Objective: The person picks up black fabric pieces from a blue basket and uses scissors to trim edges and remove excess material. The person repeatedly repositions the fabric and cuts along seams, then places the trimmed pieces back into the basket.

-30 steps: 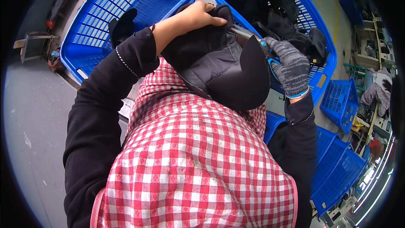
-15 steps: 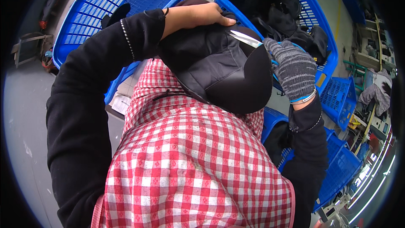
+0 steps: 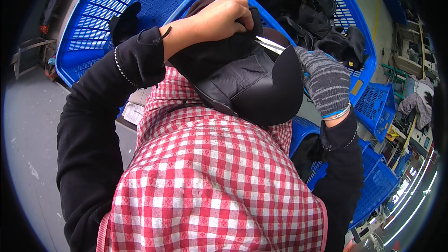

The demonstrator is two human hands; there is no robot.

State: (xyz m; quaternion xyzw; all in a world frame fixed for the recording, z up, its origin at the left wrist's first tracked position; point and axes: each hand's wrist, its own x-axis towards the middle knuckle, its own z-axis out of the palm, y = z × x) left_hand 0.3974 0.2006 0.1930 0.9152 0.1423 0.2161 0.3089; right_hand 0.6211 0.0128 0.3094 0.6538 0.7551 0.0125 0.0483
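Across my lap lies a black sewn piece [image 3: 261, 91] with a smooth rounded panel and textured panels; its exact kind I cannot tell. My bare left hand [image 3: 224, 18] is closed on the upper edge of this piece, fingers curled in a pinch. In a grey striped knit glove, my right hand [image 3: 324, 81] grips a pair of scissors [image 3: 269, 45], whose bright blades are slightly parted and point left toward my left hand. The blades lie over the piece's upper part; the handles are mostly hidden behind the glove and the rounded panel.
A large blue basket [image 3: 84, 42] with a black piece inside stands at the far left. Another blue basket [image 3: 368, 67], filled with similar black pieces [image 3: 322, 21], is at the far right. Smaller blue baskets [image 3: 373, 112] stand at right. A red-and-white checked apron [image 3: 210, 172] covers my lap.
My left hand has curled its fingers more tightly and lifted the piece's upper edge, its forearm shifting slightly left. The scissors stay near the same spot, more of their blades parted now.
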